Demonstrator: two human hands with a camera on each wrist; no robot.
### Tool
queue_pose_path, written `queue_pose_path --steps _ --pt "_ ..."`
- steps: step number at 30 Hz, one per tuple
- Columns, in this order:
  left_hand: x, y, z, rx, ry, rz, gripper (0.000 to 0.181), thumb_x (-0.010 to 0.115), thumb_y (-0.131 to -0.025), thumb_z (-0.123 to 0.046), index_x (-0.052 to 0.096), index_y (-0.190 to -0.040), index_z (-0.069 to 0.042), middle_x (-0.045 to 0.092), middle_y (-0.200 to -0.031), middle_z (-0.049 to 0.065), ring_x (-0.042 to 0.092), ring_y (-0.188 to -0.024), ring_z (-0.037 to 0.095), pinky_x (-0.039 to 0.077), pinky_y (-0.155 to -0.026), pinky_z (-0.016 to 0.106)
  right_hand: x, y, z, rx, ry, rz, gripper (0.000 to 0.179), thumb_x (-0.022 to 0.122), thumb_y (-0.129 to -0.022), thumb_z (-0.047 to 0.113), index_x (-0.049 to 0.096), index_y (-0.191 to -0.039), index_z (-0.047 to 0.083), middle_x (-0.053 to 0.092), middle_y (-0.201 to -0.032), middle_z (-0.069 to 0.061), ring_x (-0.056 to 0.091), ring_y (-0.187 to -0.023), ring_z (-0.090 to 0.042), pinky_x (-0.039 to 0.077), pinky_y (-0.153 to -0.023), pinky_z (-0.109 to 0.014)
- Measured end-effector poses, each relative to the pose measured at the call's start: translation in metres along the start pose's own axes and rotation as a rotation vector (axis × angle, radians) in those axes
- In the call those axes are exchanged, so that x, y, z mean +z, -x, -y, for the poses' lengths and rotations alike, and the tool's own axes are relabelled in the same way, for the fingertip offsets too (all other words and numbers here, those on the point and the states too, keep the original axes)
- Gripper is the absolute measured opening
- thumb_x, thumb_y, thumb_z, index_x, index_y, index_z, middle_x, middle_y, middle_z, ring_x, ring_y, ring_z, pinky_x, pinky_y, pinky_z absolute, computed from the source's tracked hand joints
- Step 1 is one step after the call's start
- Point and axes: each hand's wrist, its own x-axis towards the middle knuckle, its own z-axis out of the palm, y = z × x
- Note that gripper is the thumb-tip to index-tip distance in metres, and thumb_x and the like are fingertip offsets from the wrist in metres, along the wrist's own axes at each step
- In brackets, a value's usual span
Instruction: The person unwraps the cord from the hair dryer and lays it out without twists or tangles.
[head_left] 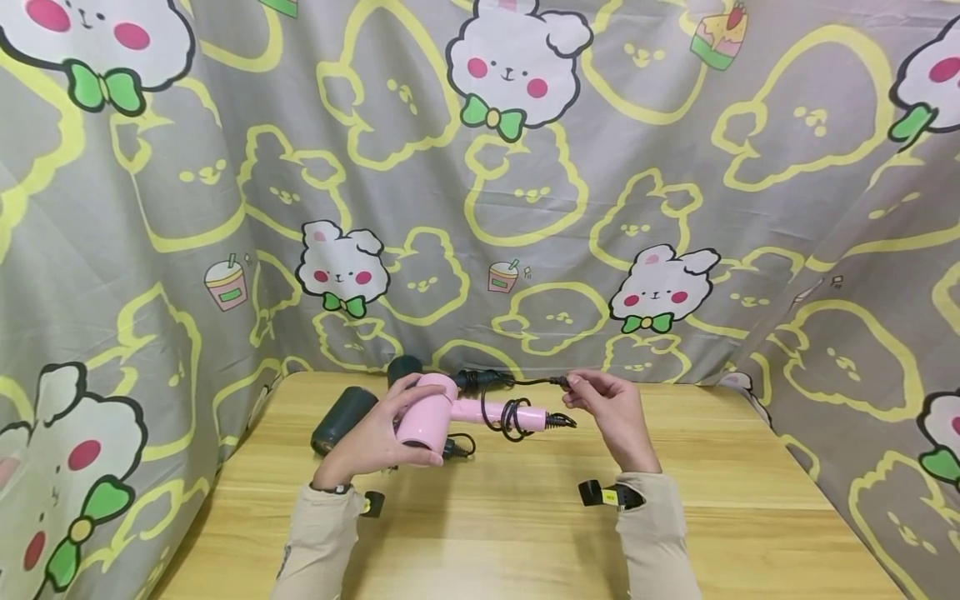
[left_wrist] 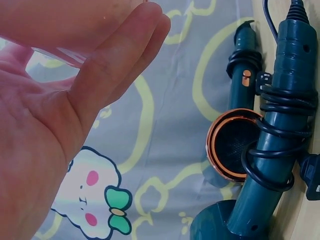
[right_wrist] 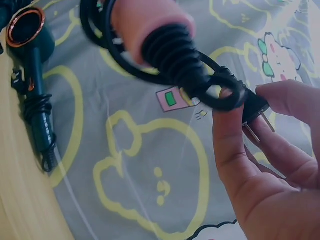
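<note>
Pink hairdryer (head_left: 467,410): lower centre of frame | left hand (head_left: 369,437) curls wide round its barrel (head_left: 426,427) | right hand (head_left: 612,414), loosely curled, pinches the black plug (right_wrist: 254,107)

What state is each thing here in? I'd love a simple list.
Pink hair dryer: held up by the left hand
Its cord: looped round the handle
Its plug: unplugged, pinched by the right hand
Nearer green dryer: lying, cord-wrapped
Farther green dryer: lying, cord-wrapped
Patterned curtain: hanging, slightly creased
</note>
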Motion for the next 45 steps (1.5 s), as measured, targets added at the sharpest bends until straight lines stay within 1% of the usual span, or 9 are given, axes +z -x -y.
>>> queue_pose_path --steps 9,12,16,20,24,27,34,39,45 --pt "0.001 -0.001 0.001 -0.004 -0.007 -0.010 0.088 0.097 -0.067 -0.041 0.056 -0.145 -0.037 0.025 -0.167 0.014 0.053 -0.129 0.043 0.052 -0.087 0.045 0.003 0.008 0.013 -0.041 -0.057 0.013 0.033 0.072 -0.099 0.017 0.068 -0.116 -0.010 0.076 -0.088 -0.001 0.073 -0.077 -0.010 0.062 -0.080 -0.029" --pt "0.000 -0.001 0.002 -0.014 -0.010 -0.018 0.089 0.097 -0.067 -0.042 0.055 -0.145 -0.038 0.025 -0.167 0.014 0.054 -0.128 0.043 0.052 -0.088 0.045 0.004 0.011 0.017 -0.050 -0.057 0.035 0.030 0.072 -0.098 0.017 0.070 -0.115 -0.007 0.075 -0.088 -0.002 0.073 -0.077 -0.011 0.062 -0.081 -0.030" --pt "-0.001 0.000 0.002 -0.025 -0.021 -0.033 0.090 0.098 -0.066 -0.043 0.055 -0.145 -0.039 0.024 -0.168 0.016 0.051 -0.134 0.045 0.051 -0.091 0.049 0.005 0.014 0.021 -0.052 -0.081 0.086 0.022 0.071 -0.098 0.015 0.071 -0.111 -0.003 0.075 -0.089 -0.001 0.072 -0.077 -0.012 0.062 -0.082 -0.029" --pt "-0.003 0.001 0.002 -0.039 -0.030 -0.049 0.090 0.097 -0.066 -0.045 0.054 -0.145 -0.042 0.023 -0.169 0.016 0.048 -0.138 0.045 0.050 -0.096 0.054 0.005 0.017 0.023 -0.067 -0.128 0.175 0.013 0.069 -0.099 0.011 0.073 -0.108 0.001 0.074 -0.090 0.000 0.072 -0.077 -0.012 0.061 -0.080 -0.028" --pt "-0.004 0.001 0.002 -0.051 -0.031 -0.059 0.089 0.097 -0.067 -0.044 0.054 -0.145 -0.042 0.022 -0.169 0.015 0.049 -0.136 0.045 0.049 -0.097 0.056 0.004 0.019 0.024 -0.078 -0.133 0.282 0.010 0.066 -0.101 0.008 0.073 -0.107 0.004 0.074 -0.092 0.001 0.073 -0.078 -0.011 0.062 -0.079 -0.029" --pt "-0.005 0.002 0.002 -0.064 -0.030 -0.060 0.088 0.097 -0.068 -0.044 0.054 -0.145 -0.041 0.022 -0.170 0.016 0.051 -0.134 0.045 0.050 -0.096 0.056 0.002 0.019 0.023 -0.060 -0.103 0.357 0.011 0.066 -0.101 0.008 0.071 -0.108 0.002 0.075 -0.094 -0.001 0.073 -0.079 -0.011 0.062 -0.079 -0.030" --pt "-0.007 0.004 0.003 -0.076 -0.007 -0.061 0.088 0.097 -0.069 -0.040 0.054 -0.146 -0.038 0.021 -0.169 0.016 0.054 -0.131 0.046 0.051 -0.093 0.052 -0.005 0.017 0.018 0.030 0.022 0.536 0.025 0.067 -0.099 0.008 0.065 -0.115 -0.012 0.077 -0.094 -0.003 0.074 -0.077 -0.012 0.062 -0.078 -0.034" --pt "-0.008 0.004 0.004 -0.076 -0.007 -0.064 0.088 0.096 -0.070 -0.039 0.054 -0.147 -0.036 0.020 -0.170 0.017 0.055 -0.130 0.047 0.051 -0.093 0.052 -0.007 0.014 0.010 0.065 0.109 0.677 0.029 0.065 -0.100 0.009 0.066 -0.123 -0.009 0.079 -0.096 -0.005 0.072 -0.076 -0.011 0.063 -0.076 -0.036" --pt "-0.010 0.006 0.004 -0.070 -0.013 -0.077 0.088 0.096 -0.069 -0.039 0.054 -0.147 -0.039 0.020 -0.170 0.018 0.055 -0.130 0.048 0.051 -0.094 0.055 -0.007 0.008 -0.005 0.093 0.117 0.802 0.029 0.064 -0.097 0.003 0.068 -0.122 -0.009 0.078 -0.097 -0.006 0.071 -0.071 -0.010 0.062 -0.072 -0.033"
